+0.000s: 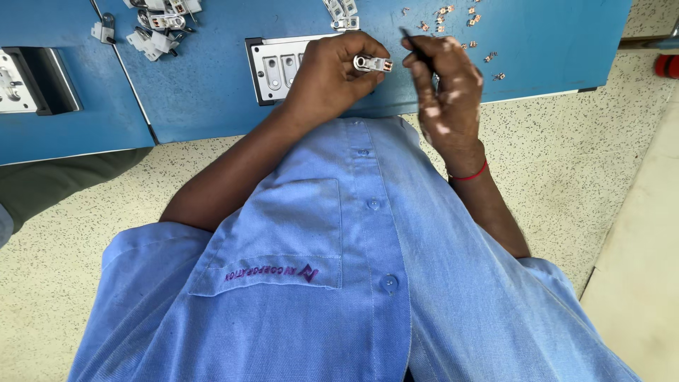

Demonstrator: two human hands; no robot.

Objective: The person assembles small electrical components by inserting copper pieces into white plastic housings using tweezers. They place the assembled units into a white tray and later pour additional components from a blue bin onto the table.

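My left hand (332,74) grips a small white plastic part with metal contacts (373,64) over the near edge of the blue table (205,78). Right beside it, my right hand (449,88) pinches a thin dark tool (417,48) whose tip points up and away from the part. A red thread circles my right wrist. A metal fixture plate with slots (279,67) lies on the table, partly hidden under my left hand. My blue shirt fills the lower view.
Several small copper-coloured contacts (453,18) lie scattered on the table at the far right. White plastic parts are piled at the far left (159,28) and top middle (343,14). A second fixture (28,81) sits at the left edge. Speckled floor lies below.
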